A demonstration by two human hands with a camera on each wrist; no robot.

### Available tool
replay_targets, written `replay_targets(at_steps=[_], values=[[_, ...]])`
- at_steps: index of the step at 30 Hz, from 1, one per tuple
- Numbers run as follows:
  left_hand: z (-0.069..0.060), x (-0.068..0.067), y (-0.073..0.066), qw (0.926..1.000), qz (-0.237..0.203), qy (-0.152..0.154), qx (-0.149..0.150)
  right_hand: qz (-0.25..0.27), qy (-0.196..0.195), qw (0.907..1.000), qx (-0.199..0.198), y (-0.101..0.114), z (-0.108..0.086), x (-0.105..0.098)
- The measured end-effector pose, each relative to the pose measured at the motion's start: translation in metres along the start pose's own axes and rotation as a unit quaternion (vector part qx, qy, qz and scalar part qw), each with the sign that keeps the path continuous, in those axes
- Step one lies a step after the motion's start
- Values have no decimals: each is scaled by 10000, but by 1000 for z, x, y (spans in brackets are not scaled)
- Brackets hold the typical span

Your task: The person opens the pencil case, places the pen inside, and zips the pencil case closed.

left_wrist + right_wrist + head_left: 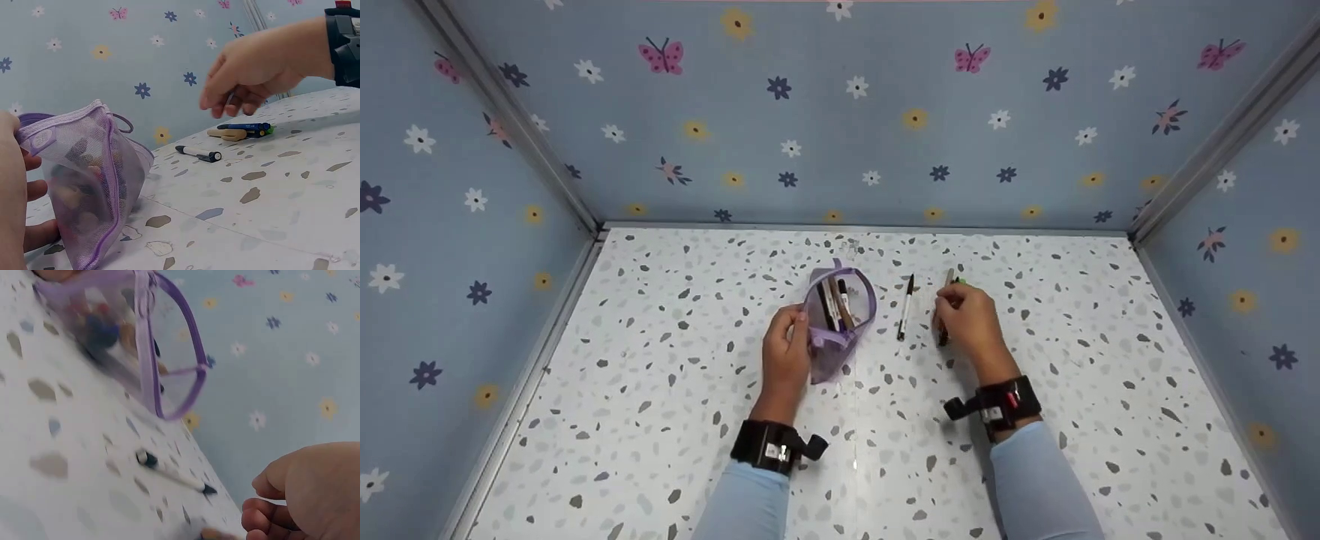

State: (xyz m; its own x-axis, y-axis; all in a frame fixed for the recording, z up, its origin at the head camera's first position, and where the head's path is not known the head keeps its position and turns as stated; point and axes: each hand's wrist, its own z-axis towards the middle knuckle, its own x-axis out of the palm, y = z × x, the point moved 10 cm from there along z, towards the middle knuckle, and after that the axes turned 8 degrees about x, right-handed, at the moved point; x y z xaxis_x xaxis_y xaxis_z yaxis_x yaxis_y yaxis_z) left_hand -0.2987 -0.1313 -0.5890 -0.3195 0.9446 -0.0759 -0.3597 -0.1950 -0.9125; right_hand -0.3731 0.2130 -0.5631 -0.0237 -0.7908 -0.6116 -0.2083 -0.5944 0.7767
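Observation:
A lilac mesh zip pouch (831,360) stands with its mouth spread, and several pens (834,301) show inside. My left hand (786,351) grips the pouch's left side, thumb near the rim and fingers behind the mesh. To the pouch's right lies a white marker with black ends (906,307). My right hand (969,319) hovers above a small group of pens (247,130), some dark blue and one tan. Its fingers are loosely curled, and nothing shows between thumb and fingers in the right wrist view.
The white speckled tabletop (660,420) meets a blue flowered back wall (825,150), with similar panels at left and right. Metal strips (547,360) edge the table. Each wrist wears a black strapped camera (769,446).

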Motion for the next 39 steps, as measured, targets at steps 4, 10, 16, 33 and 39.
replay_targets(at_steps=[4,10,16,33,39], values=[[0,0,1,10000,-18,-19,-4,-212,-202,9993,228,-20,4,-14],[1,-1,1,10000,-43,-39,-3,-581,-323,9976,195,-32,7,-18],[0,-1,2,10000,-58,-19,-61,-724,-236,9969,204,-36,8,-13],[0,0,3,10000,57,22,-71,-750,-369,9953,486,-44,6,-24],[1,-1,1,9999,102,10,22,-939,-411,9916,789,-47,6,-28]])
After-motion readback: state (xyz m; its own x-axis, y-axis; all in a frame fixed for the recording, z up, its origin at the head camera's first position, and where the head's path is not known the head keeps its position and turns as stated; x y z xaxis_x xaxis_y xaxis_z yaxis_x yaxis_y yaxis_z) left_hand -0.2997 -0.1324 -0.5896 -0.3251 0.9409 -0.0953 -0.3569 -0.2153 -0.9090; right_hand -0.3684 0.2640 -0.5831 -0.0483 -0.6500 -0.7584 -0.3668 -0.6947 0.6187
